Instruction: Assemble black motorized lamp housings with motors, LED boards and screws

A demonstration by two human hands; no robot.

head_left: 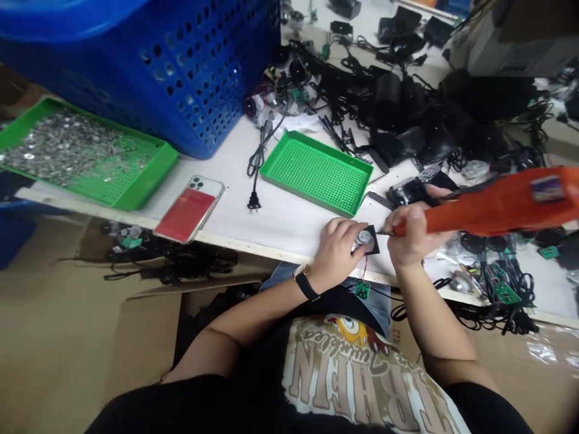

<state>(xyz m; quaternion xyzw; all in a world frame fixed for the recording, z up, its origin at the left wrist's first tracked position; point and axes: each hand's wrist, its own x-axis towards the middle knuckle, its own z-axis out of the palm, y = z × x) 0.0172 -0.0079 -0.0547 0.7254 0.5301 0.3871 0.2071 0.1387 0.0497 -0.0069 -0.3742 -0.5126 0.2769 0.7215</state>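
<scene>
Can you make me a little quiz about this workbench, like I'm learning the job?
1. Which one holds the orange-handled soldering iron: the left hand or the right hand?
2. True or false: a red wire runs from the round metal part to the small green circuit board.
3. Fill in the colour: the big perforated basket behind the green tray of small metal pieces is ____.

Key: 1. The right hand. 2. True. 3. Blue.
</scene>
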